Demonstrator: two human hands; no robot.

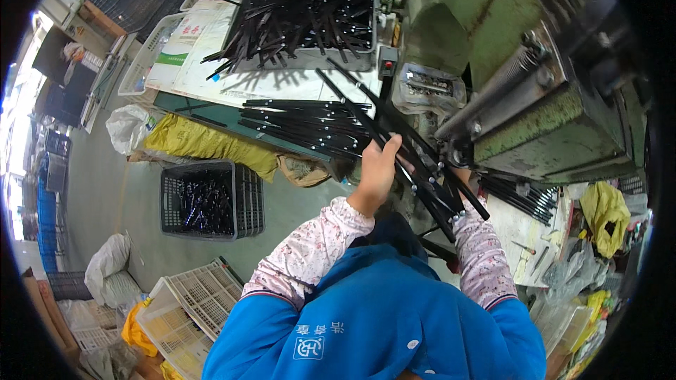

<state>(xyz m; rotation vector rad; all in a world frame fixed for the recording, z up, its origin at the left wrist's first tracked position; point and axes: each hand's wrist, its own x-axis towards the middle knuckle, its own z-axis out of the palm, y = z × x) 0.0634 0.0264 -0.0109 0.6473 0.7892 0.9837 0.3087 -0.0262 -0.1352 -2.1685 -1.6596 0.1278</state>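
My left hand (380, 165) is closed around long black strips (352, 102) joined by shiny rivets, its thumb lying on top. The strips cross one another and slant from the upper left down toward my right forearm. Mostly hidden behind them, my right hand (463, 174) is beside the head of a green press (556, 134); its fingers do not show. Left of my left hand, a row of similar riveted black strips (303, 123) lies on the bench edge. Another bundle of black strips (521, 197) rests to the right, under the press.
A grey bin (303, 62) heaped with black strips stands on the far bench. A clear tray of small parts (429, 88) sits beside the press. On the floor at left are a dark crate (246, 200), a yellow sack (211, 144) and a tilted pale crate (169, 324).
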